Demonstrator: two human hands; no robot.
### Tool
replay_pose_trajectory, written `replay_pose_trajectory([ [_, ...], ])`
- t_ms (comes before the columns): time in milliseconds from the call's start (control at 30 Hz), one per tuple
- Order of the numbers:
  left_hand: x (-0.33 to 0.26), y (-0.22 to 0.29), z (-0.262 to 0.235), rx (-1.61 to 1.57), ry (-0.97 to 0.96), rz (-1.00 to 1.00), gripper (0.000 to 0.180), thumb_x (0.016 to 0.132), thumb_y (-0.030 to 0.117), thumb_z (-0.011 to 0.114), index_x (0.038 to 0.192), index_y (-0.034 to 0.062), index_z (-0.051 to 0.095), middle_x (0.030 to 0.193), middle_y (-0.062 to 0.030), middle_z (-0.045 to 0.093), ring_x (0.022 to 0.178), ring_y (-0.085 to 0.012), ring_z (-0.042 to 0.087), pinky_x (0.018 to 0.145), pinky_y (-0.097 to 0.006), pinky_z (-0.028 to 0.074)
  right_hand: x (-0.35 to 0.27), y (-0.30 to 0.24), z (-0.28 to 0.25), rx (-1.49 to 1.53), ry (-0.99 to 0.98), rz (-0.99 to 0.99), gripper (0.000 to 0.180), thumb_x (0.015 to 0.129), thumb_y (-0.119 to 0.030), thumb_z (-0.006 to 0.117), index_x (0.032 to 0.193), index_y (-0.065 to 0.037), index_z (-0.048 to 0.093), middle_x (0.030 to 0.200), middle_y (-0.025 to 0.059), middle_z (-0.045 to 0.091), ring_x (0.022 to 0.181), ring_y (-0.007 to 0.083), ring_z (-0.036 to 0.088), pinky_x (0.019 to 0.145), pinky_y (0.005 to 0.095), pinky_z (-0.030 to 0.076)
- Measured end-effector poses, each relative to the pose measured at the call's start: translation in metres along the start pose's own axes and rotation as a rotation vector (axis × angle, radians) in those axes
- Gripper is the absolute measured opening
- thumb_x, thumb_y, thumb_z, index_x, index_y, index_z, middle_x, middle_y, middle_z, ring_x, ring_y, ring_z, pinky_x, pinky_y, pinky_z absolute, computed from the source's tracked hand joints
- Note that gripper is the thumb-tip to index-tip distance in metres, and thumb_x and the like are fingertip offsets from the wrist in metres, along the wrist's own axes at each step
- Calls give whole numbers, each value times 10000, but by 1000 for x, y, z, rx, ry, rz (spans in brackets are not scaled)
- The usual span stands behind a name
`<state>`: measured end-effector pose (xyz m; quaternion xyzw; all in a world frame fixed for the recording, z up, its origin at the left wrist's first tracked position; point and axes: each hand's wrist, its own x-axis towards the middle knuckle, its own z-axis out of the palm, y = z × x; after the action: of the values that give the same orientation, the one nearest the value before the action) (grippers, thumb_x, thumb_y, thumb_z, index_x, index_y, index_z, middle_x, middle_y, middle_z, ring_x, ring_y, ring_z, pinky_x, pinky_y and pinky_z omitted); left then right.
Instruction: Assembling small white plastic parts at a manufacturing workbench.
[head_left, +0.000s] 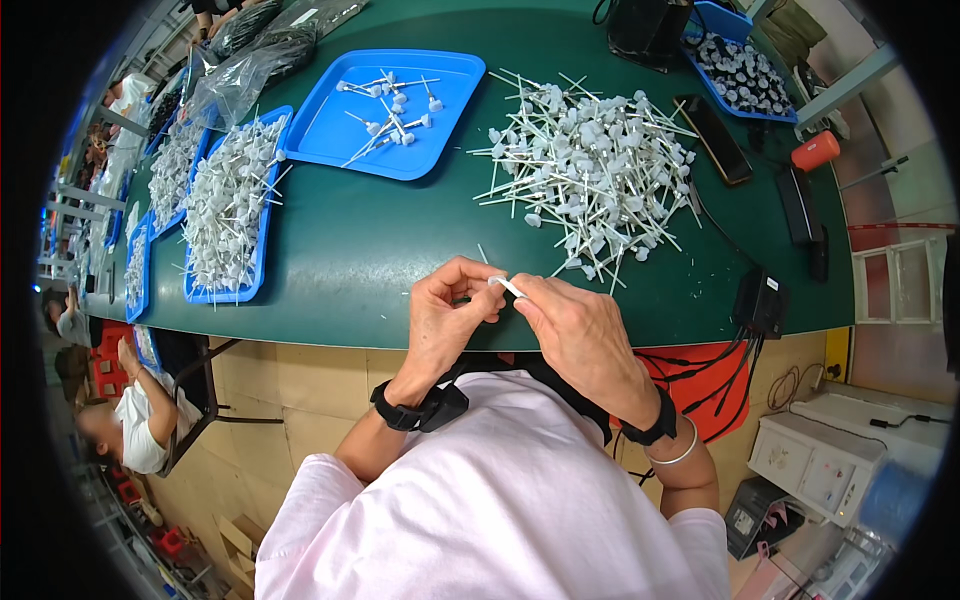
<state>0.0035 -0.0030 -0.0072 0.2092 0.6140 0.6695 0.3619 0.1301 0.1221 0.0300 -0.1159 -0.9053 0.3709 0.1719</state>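
My left hand (445, 315) and my right hand (575, 330) meet over the near edge of the green table (350, 240). Together they pinch one small white plastic part with a thin stem (505, 286), fingertips touching it from both sides. Just beyond my hands lies a big loose heap of the same white stemmed parts (595, 165). A blue tray (400, 105) further back holds several of these parts spread apart. Both wrists wear black bands; the right also has a silver bangle.
Blue trays piled with white parts (225, 205) line the table's left side, with plastic bags behind them. A black phone (715, 140), black boxes with cables (760, 300) and an orange cylinder (815, 152) sit at the right. Another person (135, 425) sits at lower left.
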Motion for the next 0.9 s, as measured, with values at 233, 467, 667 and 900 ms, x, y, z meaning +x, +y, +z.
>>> replay_pose_trajectory([
  [233,0,0,0,4,-5,-21,86,900,41,656,969,-7,675,807,-34,679,724,-73,632,629,-214,528,0,-1,-2,-9,-8,-2,174,921,-93,591,1073,-10,571,735,159,611,629,354,622,514,438,461],
  [467,0,0,-1,-8,-16,-49,103,905,60,656,981,-6,676,817,-36,683,731,-76,637,639,-220,541,1,-2,-5,-47,-35,4,178,920,-90,592,1079,-13,574,710,149,597,613,346,620,507,434,460],
  [667,-1,0,-1,-21,-4,-58,102,901,53,653,979,-7,680,818,-38,684,733,-78,641,636,-220,541,0,-2,-5,-73,-45,-7,210,917,-88,596,1114,-17,578,710,143,593,596,334,619,501,427,462],
  [900,-1,-1,-1,-17,-1,-61,103,896,45,652,980,-7,684,816,-38,685,734,-78,644,636,-220,541,-2,-1,-5,-100,-41,-22,244,909,-89,609,1142,-22,585,717,137,590,592,328,617,508,419,469],
])
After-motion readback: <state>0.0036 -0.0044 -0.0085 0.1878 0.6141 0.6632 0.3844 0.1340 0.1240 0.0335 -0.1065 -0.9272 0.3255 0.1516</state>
